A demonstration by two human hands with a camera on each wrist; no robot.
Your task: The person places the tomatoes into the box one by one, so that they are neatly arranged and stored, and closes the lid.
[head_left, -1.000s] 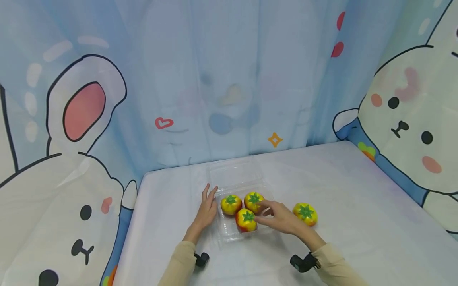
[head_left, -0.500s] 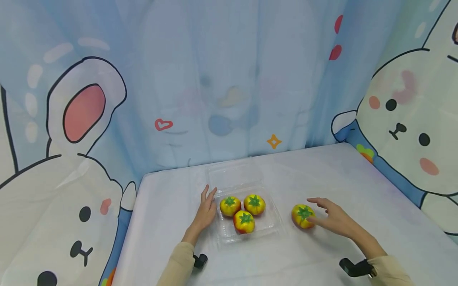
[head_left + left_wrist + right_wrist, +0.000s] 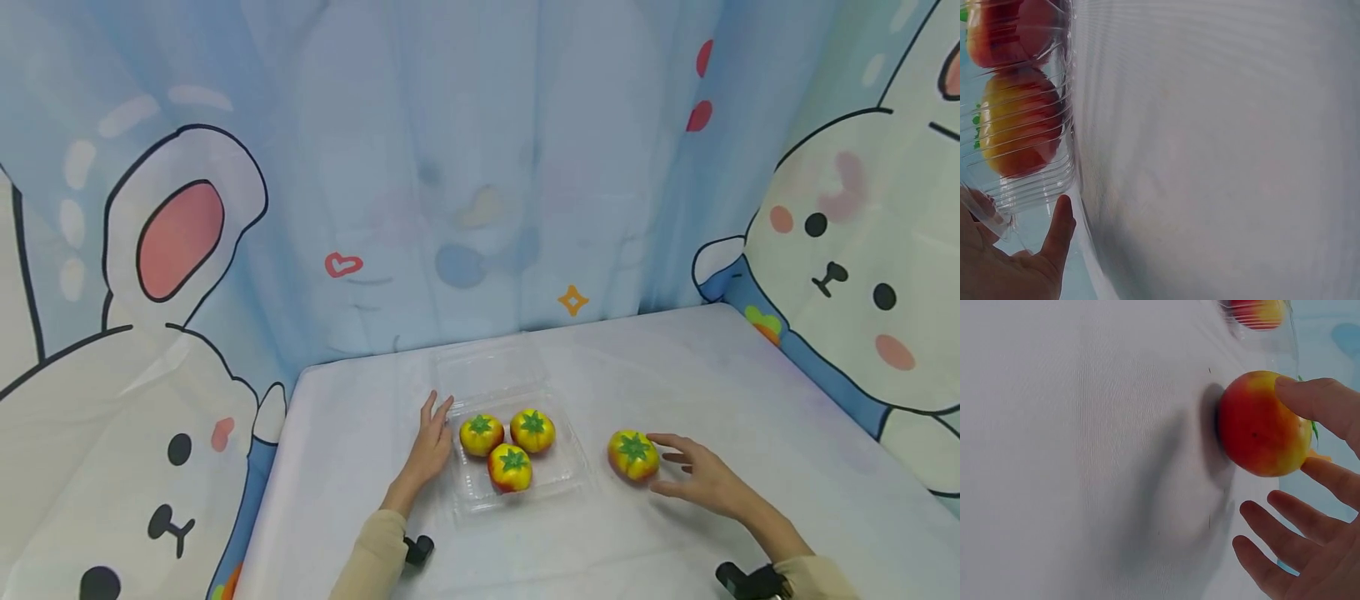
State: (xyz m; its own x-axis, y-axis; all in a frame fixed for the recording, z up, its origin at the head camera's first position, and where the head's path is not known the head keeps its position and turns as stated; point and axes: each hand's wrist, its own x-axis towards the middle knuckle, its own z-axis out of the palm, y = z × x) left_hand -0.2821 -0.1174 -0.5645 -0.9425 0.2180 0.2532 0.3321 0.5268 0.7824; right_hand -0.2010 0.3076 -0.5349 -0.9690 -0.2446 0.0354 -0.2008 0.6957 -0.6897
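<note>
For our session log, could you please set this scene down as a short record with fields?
Container: clear box, lid open
Inside: rear-left fruit, rear-right fruit, front fruit
Outside: lone fruit, right of the box
Left hand: along the box's left side
Right hand: beside the lone fruit, fingers apart; contact unclear
Surface: white cloth
Backdrop: blue curtain

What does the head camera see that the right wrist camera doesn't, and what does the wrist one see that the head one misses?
Only the head view: the left hand, the rabbits and a heart.
Only the right wrist view: a dark dot on the loose fruit.
Both: that fruit, the right hand, some of the box and the cloth.
</note>
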